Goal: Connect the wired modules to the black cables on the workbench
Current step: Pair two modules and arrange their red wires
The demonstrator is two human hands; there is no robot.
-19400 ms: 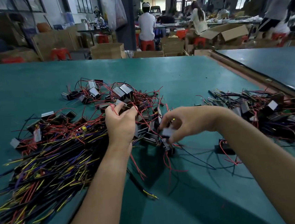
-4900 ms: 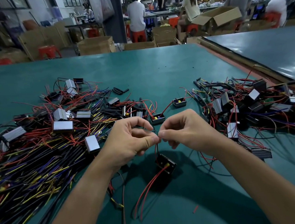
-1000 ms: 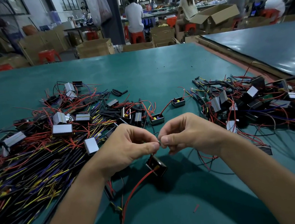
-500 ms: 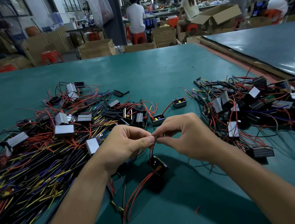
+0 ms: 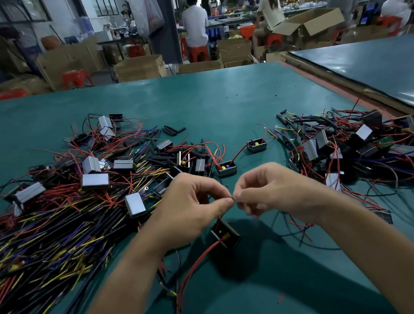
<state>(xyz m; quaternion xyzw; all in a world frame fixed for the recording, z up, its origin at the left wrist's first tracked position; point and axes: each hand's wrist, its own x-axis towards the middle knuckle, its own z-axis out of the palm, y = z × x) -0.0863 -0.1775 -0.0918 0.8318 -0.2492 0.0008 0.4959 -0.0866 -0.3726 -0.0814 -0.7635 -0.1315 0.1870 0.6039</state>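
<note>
Black module (image 5: pixel 225 233) tilted, long axis diag.

Pinched wire ends (image 5: pixel 232 198) too small to tell (joined or not); cable pile (image 5: pixel 33 247) cut off at left edge.

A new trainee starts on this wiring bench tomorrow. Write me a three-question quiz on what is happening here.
1. Fill in: left hand and right hand each ___ the wire ends between fingertips.
2. True or false: the black module below the hands sits in a cardboard box.
3. The pile of black cables lies on the person's: A left, B right, C lap.
Key: 1 pinch; 2 false; 3 A.
</note>
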